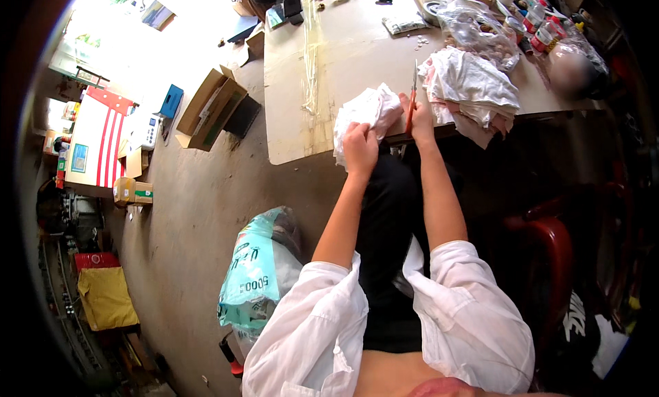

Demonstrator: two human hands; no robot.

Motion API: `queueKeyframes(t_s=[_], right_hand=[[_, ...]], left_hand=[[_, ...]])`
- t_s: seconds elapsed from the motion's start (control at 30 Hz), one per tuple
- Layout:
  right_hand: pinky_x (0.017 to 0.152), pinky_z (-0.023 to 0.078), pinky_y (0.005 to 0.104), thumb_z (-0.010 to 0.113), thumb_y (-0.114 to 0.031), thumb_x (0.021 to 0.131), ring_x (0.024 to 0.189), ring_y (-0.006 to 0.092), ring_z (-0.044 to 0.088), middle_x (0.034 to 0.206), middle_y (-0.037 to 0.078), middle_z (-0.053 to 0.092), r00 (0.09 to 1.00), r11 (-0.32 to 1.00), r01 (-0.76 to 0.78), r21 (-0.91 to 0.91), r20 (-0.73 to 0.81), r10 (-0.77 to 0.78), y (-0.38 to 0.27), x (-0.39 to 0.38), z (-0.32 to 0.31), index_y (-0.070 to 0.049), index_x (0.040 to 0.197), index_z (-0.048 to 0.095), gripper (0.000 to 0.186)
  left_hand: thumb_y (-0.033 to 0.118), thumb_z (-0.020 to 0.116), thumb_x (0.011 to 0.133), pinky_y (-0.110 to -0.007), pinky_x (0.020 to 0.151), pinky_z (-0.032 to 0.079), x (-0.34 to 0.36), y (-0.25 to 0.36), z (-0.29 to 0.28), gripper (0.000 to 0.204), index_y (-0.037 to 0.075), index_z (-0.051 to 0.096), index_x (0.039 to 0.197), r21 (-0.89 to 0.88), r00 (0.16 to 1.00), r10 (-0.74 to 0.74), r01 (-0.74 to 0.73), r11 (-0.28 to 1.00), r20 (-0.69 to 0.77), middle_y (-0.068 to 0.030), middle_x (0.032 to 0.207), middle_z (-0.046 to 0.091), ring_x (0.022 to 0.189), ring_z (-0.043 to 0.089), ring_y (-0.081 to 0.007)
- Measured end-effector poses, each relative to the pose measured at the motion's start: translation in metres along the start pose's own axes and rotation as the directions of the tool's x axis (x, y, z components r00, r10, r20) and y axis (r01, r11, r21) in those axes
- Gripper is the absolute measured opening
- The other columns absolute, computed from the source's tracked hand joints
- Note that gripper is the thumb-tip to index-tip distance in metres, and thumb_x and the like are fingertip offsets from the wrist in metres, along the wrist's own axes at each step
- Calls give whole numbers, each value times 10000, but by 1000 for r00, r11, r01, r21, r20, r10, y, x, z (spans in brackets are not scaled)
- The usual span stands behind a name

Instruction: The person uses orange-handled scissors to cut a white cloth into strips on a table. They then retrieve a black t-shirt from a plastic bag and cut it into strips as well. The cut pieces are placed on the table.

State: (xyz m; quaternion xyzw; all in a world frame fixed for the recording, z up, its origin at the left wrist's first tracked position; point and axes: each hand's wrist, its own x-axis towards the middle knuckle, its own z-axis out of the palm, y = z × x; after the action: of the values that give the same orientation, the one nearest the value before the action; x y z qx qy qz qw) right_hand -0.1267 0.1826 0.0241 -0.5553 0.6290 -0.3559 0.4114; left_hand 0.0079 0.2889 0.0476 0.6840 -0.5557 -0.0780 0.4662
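My left hand (pixel 360 148) is closed on the near edge of a crumpled white cloth (pixel 365 111), which lies at the table's front edge and hangs a little over it. In my right hand (pixel 422 119) are scissors with orange-red handles (pixel 410 115). Their blades point away from me, toward the far side of the table, and stand apart from the white cloth. Just right of this hand lies a pile of white and pinkish cloths (pixel 473 88), partly hanging over the edge. The fingers of my right hand are partly hidden by the handles.
Clear plastic bags (pixel 473 26) and bottles (pixel 548 34) crowd the table's far right. A flat packet (pixel 405 23) lies farther back on the table (pixel 292 88). A teal plastic sack (pixel 254 273) stands on the floor at my left, and a red chair (pixel 549 239) at my right.
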Motion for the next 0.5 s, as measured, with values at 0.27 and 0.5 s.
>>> queueKeyframes(t_s=[0.27, 0.5], right_hand=[[785, 483, 450, 744, -307, 734, 875, 372, 633, 892, 215, 645, 980, 957, 52, -285, -168, -103, -15, -5, 1, 34, 916, 588, 417], [865, 440, 430, 739, -175, 710, 998, 347, 544, 1020, 186, 569, 936, 934, 170, -314, -246, -253, -8, -5, 6, 8, 974, 536, 381]], left_hand=[[71, 653, 761, -333, 703, 489, 16, -9, 0, 156, -48, 650, 862, -216, 995, -102, 99, 971, -1, -156, 845, 648, 755, 642, -262], [106, 603, 836, -311, 680, 466, 18, -9, 12, 198, -62, 629, 938, -222, 967, -240, 217, 951, -84, -145, 774, 657, 711, 609, -180]])
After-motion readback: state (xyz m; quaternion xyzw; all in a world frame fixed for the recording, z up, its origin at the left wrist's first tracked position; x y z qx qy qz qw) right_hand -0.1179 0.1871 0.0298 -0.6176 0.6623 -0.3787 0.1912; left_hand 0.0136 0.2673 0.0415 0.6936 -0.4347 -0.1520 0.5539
